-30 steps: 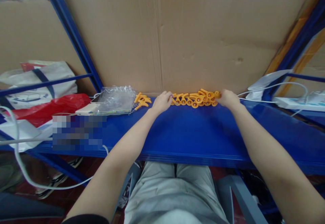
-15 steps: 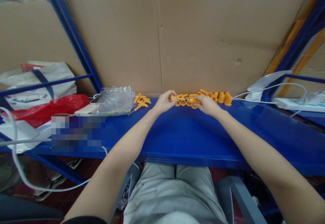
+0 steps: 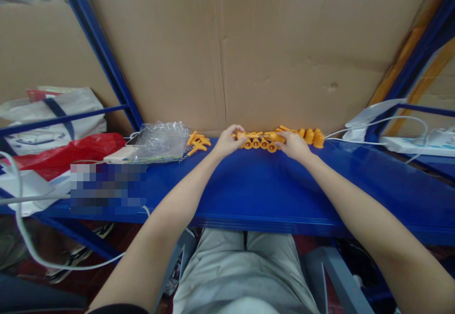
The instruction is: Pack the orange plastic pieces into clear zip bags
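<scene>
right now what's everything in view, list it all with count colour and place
orange plastic pieces: a cluster, too many to count, orange, back of the shelf between the hands
upright orange pieces: about three, orange, just right of the cluster
loose orange pieces: small pile, orange, left of the left hand
clear plastic bag: one, transparent, left of that pile
red bag: one, red, far left
white tote bag: one, white with dark strap, far left
power strip: one, white, far right
shelf: one, blue
cardboard sheet: brown, behind the shelf
left hand: fingers closed on an orange piece
right hand: fingers on the cluster
</scene>
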Tool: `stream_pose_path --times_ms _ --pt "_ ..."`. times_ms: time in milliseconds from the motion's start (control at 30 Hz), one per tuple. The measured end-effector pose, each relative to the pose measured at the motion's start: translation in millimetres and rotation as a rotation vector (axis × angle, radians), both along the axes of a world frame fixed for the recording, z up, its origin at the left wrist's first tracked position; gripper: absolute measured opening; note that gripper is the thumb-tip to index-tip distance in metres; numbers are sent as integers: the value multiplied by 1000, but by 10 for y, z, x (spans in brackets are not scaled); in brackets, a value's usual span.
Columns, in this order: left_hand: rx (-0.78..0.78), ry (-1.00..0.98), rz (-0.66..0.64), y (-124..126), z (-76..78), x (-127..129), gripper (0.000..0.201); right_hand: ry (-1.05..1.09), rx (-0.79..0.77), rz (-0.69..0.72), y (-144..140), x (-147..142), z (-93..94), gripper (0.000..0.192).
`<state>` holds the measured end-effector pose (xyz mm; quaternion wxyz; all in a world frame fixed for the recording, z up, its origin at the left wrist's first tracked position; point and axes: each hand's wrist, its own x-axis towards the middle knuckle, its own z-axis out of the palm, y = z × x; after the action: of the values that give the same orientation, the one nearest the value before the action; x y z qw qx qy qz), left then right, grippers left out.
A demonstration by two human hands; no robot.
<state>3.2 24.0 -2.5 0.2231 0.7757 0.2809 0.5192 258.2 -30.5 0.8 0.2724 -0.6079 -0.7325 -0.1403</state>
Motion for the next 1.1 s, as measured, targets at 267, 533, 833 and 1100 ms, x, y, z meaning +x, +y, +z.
stream_pose_path --times_ms 267,533,833,1100 --pt "2 50 -19 -20 -9 6 23 18 -3 154 26 8 -4 35" --pt "249 395 145 -194 62 5 25 35 12 473 -1 -132 -54 37" --pt "213 326 218 -165 79 -20 18 321 15 502 83 -61 -23 46" --pt "197 339 182 -106 11 -48 21 816 -305 575 104 2 -13 41"
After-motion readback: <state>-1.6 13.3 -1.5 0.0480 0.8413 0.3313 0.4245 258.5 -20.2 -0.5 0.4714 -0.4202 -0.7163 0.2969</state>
